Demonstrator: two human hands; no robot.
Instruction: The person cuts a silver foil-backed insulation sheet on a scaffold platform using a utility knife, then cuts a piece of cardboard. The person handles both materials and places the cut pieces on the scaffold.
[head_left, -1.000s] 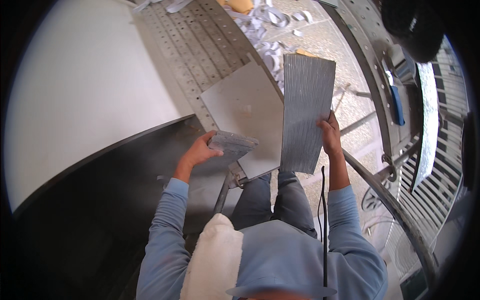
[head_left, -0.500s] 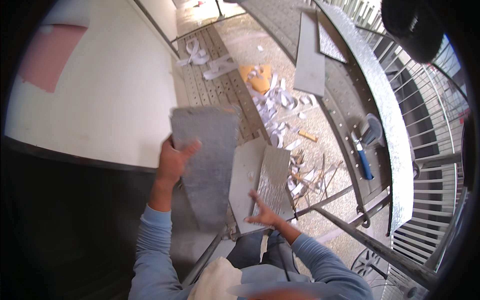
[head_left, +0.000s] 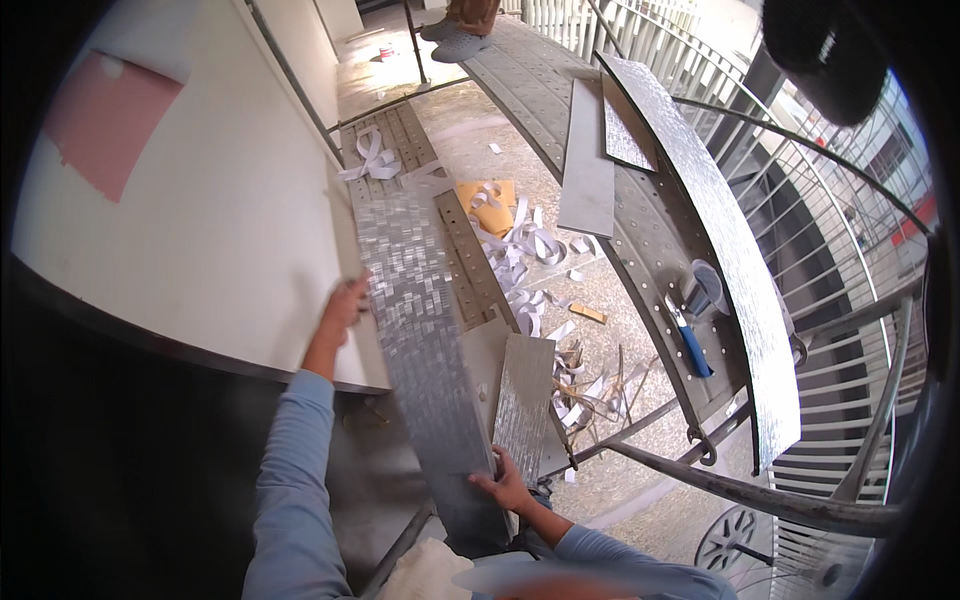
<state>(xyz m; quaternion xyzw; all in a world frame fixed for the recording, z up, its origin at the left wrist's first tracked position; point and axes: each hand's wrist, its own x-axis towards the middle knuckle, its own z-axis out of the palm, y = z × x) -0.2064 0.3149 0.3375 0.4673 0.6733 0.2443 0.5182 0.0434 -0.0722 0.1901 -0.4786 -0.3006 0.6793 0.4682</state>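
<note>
A long grey board (head_left: 405, 290), its upper face silvery with a shiny block-like pattern, stretches from near my body along the perforated metal plank (head_left: 470, 260). My left hand (head_left: 346, 305) is at the board's left edge, fingers bent around it. At the near right edge, my right hand (head_left: 508, 485) grips the board with the thumb on top. Just right of it rests a shorter silver-faced strip (head_left: 524, 400) on a pale flat board (head_left: 482, 355).
White peeled strips (head_left: 530, 240) and an orange sheet (head_left: 487, 205) litter the floor. On the right-hand plank are a blue-handled knife (head_left: 690, 345), a plastic cup (head_left: 705, 288) and a grey panel (head_left: 587, 160). Metal tubes (head_left: 740, 485) cross nearby. Another person's shoes (head_left: 460, 46) stand far off.
The board has turned from its dull grey face to its shiny patterned one and now extends along the plank. My right hand has gone from free and spread to holding its near edge.
</note>
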